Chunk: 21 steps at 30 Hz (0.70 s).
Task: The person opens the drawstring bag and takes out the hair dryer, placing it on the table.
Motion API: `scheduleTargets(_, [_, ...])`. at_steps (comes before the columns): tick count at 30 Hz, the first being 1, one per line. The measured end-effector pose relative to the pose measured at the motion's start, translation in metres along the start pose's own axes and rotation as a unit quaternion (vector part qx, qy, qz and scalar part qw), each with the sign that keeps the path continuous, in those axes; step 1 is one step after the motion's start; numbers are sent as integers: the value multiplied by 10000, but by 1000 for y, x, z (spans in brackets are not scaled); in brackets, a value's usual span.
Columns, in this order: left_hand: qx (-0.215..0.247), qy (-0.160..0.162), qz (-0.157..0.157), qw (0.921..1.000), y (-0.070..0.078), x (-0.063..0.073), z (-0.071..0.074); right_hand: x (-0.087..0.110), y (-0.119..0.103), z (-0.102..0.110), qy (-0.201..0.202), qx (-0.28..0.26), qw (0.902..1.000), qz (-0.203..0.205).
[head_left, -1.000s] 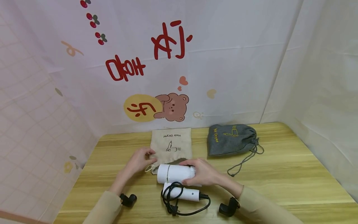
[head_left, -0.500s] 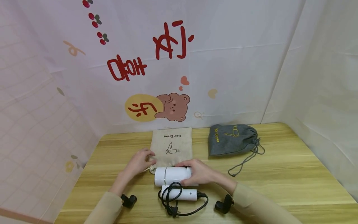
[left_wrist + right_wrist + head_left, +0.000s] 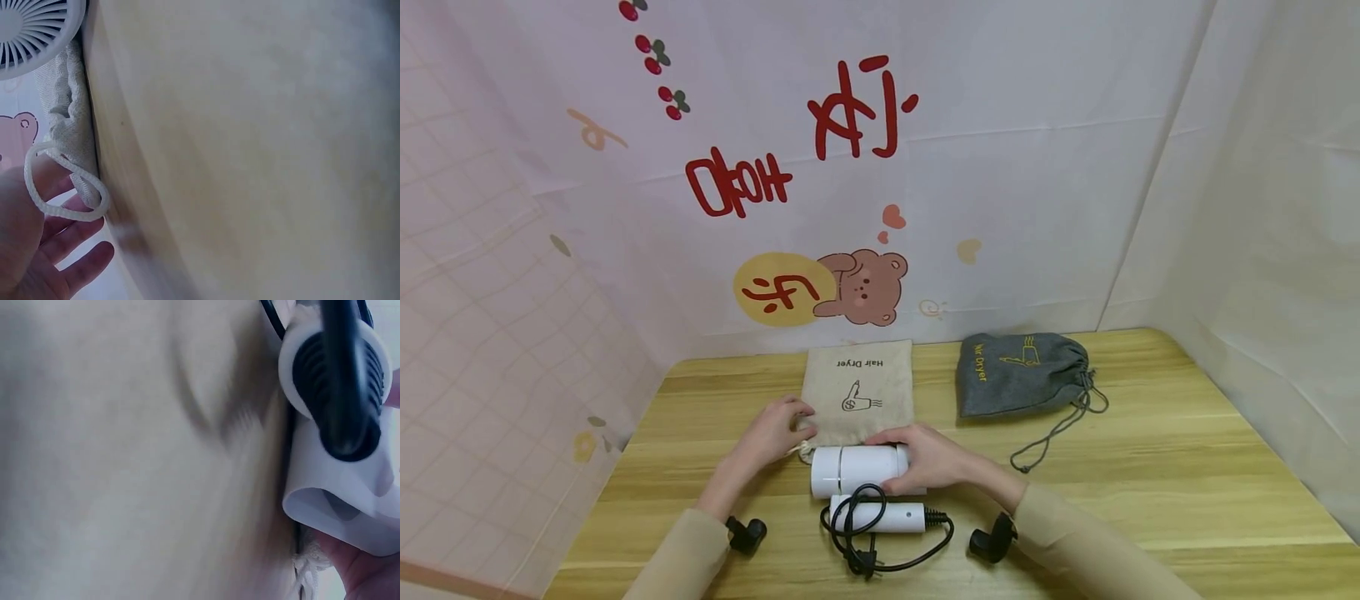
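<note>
- Power cord (image 3: 862, 562), black, looped at bottom centre.
- White hair dryer (image 3: 862, 467), lower centre, its barrel gripped by the right hand (image 3: 931, 457).
- Left hand (image 3: 772, 430), lower left of centre, touching beige drawstring bag (image 3: 859, 375); cannot tell whether it pinches.
- Gray drawstring bag (image 3: 1024, 382), right of centre.

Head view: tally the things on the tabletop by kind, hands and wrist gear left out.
Hair dryer, cord included: 1
Bags: 2 (beige bag, grey bag)
Total: 3
</note>
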<state>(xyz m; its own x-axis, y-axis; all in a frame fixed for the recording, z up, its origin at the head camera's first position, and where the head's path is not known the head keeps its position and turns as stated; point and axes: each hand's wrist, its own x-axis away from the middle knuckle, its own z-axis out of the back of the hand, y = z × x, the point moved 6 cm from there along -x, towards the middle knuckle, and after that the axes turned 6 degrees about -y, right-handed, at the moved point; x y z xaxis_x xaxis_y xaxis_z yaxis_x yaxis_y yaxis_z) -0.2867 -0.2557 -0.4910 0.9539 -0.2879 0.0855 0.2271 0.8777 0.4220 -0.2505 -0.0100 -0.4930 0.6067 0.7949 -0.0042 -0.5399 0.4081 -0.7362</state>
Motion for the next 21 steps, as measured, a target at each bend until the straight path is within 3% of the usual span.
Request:
scheduleTargets(13, [13,-91,-72,9999,0,-3,4,-10,1,-1,-133,230,9996,58])
scheduleTargets(21, [-153,-1,-401,9991,1,-2,4,-8,-2,-2,-218,361,9991,-98])
